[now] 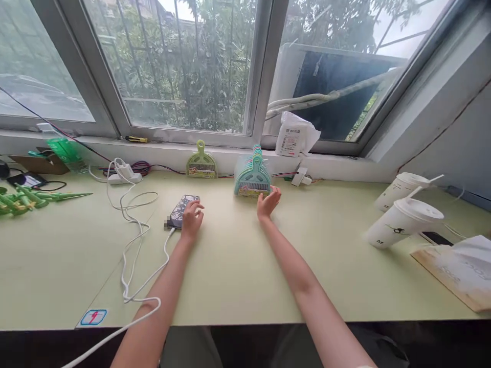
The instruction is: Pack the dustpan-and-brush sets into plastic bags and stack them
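My left hand (192, 217) rests at the right edge of a dark patterned phone (182, 208), its fingers loosely bent and apart. A white cable runs out of the phone's lower end. My right hand (268, 203) is at the lower right corner of a stack of small dustpan-and-brush sets (253, 176), thumb toward the front and fingers stretched to the right. The stack stands upright against the wall, with a pale green-blue set in front. To its left, a single yellow-green dustpan and brush (201, 163) leans on the wall.
White cables (132, 225) lie across the left of the table, near a power strip (125, 177). Green plastic pieces (34, 199) and a green bottle (67, 153) are far left. White cups (402, 222) and a paper bag (452, 271) stand right. A wrapped packet (293, 138) sits on the sill.
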{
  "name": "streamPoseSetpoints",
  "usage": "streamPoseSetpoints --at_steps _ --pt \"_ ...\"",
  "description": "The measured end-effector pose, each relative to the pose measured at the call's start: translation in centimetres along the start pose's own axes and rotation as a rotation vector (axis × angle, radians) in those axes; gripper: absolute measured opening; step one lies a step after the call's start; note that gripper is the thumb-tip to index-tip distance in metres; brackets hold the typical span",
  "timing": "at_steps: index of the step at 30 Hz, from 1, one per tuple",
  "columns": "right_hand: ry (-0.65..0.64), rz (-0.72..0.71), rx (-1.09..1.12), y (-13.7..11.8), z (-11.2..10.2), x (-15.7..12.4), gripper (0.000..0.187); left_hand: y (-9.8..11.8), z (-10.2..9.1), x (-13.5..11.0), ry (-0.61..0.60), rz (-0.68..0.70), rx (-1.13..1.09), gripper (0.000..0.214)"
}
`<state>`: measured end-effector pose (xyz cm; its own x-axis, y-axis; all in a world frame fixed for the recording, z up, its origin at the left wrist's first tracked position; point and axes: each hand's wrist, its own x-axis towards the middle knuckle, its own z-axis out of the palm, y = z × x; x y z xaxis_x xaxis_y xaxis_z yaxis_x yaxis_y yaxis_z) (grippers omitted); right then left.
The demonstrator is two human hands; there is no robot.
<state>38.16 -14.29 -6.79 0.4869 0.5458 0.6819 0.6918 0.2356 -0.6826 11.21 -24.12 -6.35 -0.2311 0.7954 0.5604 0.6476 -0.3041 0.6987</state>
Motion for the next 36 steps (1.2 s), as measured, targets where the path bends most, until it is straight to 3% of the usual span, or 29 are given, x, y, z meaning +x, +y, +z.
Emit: streamPoseSetpoints --at_steps 2,4,7,13,20,25,29,31,34,36 --pt "-0.006 0.138 -0.019 3.3 -1.2 1.8 0.034 0.1 0.0 0.0 -0.005 -0.002 0.033 0.022" --pt "-0.132 0.234 0.042 5.7 -1.8 3.0 0.031 0.1 0.0 0.0 -0.013 0.004 0.049 0.022" --pt "-0.261 0.287 0.125 7.0 -1.7 3.5 0.033 0.3 -0.1 -0.2 -0.038 0.015 0.044 0.021" --pt "-0.401 0.258 0.100 6.3 -0.9 3.3 0.038 0.5 -0.1 -0.5 -0.096 0.050 0.082 0.025" --pt "-0.455 0.232 -0.026 6.4 -0.3 3.2 0.026 0.2 0.3 -0.2 -0.135 0.092 0.128 0.029" --pt "-0.480 0.162 0.060 6.2 -0.2 3.3 0.014 0.0 0.7 0.0 -0.184 0.111 0.128 0.027" --pt "-0.491 0.149 0.188 5.3 -1.5 2.5 0.013 0.5 0.9 -0.3 -0.223 0.102 0.054 0.026" --pt "-0.529 0.107 0.219 4.6 -2.7 1.4 0.013 1.2 1.2 -0.8 -0.276 0.059 0.003 0.044" --pt "-0.640 0.011 0.259 3.6 -5.0 -0.9 0.011 3.2 2.2 -1.6 -0.391 -0.076 -0.164 0.069" --pt "-0.712 -0.034 0.286 3.2 -6.9 -2.3 0.012 4.9 3.1 -2.0 -0.485 -0.139 -0.307 0.062"
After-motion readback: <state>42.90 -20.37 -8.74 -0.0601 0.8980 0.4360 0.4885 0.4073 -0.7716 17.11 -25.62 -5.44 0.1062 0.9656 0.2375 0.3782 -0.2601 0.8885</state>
